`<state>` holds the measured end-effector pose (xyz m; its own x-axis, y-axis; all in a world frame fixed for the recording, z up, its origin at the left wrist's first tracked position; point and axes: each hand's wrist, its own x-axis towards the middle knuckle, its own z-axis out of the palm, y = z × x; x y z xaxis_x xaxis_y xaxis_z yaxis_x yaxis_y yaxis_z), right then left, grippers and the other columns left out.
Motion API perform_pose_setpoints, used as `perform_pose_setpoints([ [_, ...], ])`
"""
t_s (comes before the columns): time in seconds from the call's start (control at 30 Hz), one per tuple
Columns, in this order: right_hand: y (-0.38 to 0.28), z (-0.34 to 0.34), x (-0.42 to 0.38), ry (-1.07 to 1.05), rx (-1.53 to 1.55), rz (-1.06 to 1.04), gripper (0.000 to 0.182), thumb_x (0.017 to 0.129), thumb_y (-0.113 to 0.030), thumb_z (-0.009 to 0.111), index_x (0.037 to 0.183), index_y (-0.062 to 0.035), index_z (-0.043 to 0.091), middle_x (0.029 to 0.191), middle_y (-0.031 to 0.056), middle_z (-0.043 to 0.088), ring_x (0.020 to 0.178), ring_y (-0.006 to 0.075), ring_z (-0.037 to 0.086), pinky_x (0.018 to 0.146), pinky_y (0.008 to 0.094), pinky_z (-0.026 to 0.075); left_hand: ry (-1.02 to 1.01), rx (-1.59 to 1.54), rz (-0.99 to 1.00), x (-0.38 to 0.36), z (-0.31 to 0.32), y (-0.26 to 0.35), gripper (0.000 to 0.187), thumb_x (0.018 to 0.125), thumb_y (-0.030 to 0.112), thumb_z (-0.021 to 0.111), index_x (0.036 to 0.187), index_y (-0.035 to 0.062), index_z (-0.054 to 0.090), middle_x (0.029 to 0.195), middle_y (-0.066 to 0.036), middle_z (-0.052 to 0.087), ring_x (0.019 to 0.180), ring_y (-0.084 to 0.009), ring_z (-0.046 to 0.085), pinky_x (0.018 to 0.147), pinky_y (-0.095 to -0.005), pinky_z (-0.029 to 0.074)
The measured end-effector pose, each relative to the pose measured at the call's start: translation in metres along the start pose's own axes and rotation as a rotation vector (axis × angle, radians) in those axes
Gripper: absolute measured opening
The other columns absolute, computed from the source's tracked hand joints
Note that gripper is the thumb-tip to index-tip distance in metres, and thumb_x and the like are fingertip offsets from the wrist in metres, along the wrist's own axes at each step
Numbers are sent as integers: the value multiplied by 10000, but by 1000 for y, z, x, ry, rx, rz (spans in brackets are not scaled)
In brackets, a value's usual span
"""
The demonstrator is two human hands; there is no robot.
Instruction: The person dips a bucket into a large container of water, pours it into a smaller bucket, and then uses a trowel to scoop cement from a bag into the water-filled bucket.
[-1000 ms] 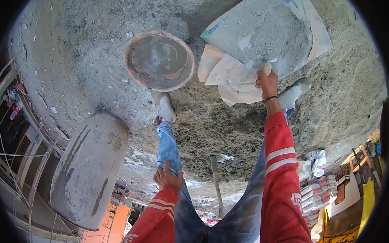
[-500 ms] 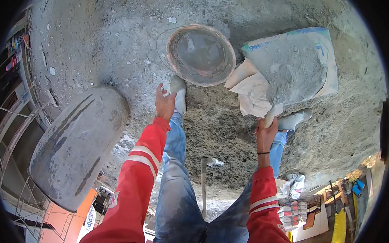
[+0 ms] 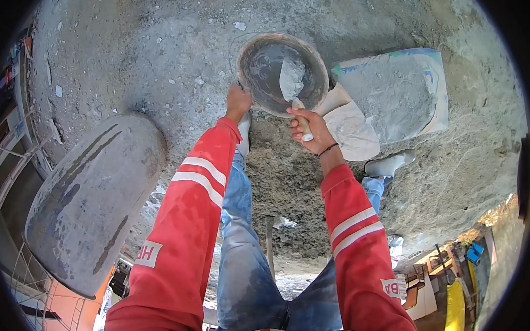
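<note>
A round bucket with wet grey contents stands on the ground in front of me. My left hand is closed on the bucket's near-left rim, its fingertips partly hidden. In my right hand is the handle of a trowel. The blade reaches over the inside of the bucket, with a heap of pale grey powder on it. To the right of the bucket lies a torn-open paper bag with grey powder spread on it, its folded flap close to my right wrist.
A large grey, rounded trough-like object lies on the left. Dark loose soil covers the ground between my feet, near an upright stick handle. At lower right are a yellow strip and wooden pieces.
My right hand has swung left from the bag to the bucket, the trowel now bearing powder over it. My left hand has moved up to the bucket's rim and closed.
</note>
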<state>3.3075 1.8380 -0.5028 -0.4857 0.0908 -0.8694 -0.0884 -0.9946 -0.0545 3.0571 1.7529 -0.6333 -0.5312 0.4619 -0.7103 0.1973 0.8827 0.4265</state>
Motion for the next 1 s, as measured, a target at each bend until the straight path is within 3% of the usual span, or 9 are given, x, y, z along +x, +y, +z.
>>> perform_pose_setpoints([
  [0.1, -8, -17, 29, -191, 509, 319, 363, 970, -279, 623, 1181, 11, 567, 721, 9, 520, 517, 56, 464, 437, 208, 415, -66, -56, -19, 4, -5, -3, 384, 987, 131, 563, 1283, -88, 452, 1233, -226, 574, 956, -305, 686, 632, -366, 661],
  [0.3, 7, -42, 4, -483, 591, 375, 442, 1010, -366, 564, 1255, 1, 541, 700, 4, 498, 503, 58, 453, 424, 201, 414, -99, -49, -115, -22, -15, 31, 392, 988, 157, 584, 1290, -57, 455, 1215, -211, 581, 945, -288, 680, 612, -362, 656],
  [0.37, 10, -49, -23, -590, 601, 361, 439, 1020, -375, 552, 1281, -23, 530, 697, 2, 497, 503, 66, 452, 441, 215, 430, -58, -29, -73, -22, -11, 30, 412, 970, 175, 611, 1262, -62, 442, 1139, -278, 642, 839, -373, 728, 599, -411, 637],
  [0.53, 4, -55, -134, -14, -148, -94, 303, 1009, -329, 583, 1176, -88, 505, 750, -7, 530, 544, 88, 504, 513, 266, 451, -125, -41, -81, -11, -5, 12, 374, 995, 159, 572, 1332, 48, 453, 1124, -146, 621, 876, -258, 684, 578, -373, 619],
  [0.63, 20, -153, -165, 503, -833, -601, 365, 903, -237, 670, 1167, -48, 503, 862, 181, 659, 642, 319, 654, 611, 457, 532, -143, 3, -149, -5, -6, 9, 380, 1021, 207, 549, 1381, 128, 458, 1153, -92, 622, 910, -229, 674, 620, -375, 595],
  [0.7, 14, -220, -184, 977, -1180, -530, 420, 854, -229, 696, 1174, -33, 508, 873, 271, 682, 768, 477, 670, 689, 551, 530, -144, 43, -171, -10, -8, 18, 396, 1027, 222, 543, 1400, 138, 443, 1170, -91, 622, 923, -235, 678, 630, -386, 587],
  [0.77, 2, -286, -192, 1227, -1309, -314, 351, 861, -225, 681, 1110, -51, 506, 829, 272, 690, 814, 489, 674, 713, 573, 533, -161, -9, -253, -10, -9, 26, 397, 1034, 253, 533, 1402, 147, 429, 1179, -86, 627, 919, -242, 687, 672, -405, 579],
  [0.87, -10, -373, -166, 1324, -1374, -235, 331, 862, -202, 661, 1105, -48, 497, 835, 280, 693, 801, 492, 680, 715, 571, 540, -193, -3, -325, 6, -11, 15, 379, 1037, 260, 524, 1388, 160, 426, 1207, -85, 628, 918, -244, 689, 722, -410, 576],
  [1.0, 15, -380, -113, 1308, -1208, -115, 351, 851, -167, 629, 1133, -11, 490, 929, 327, 681, 892, 515, 668, 813, 584, 524, -170, 29, -352, 2, -8, 16, 354, 1038, 247, 522, 1373, 175, 433, 1200, -76, 631, 917, -242, 690, 722, -393, 575],
])
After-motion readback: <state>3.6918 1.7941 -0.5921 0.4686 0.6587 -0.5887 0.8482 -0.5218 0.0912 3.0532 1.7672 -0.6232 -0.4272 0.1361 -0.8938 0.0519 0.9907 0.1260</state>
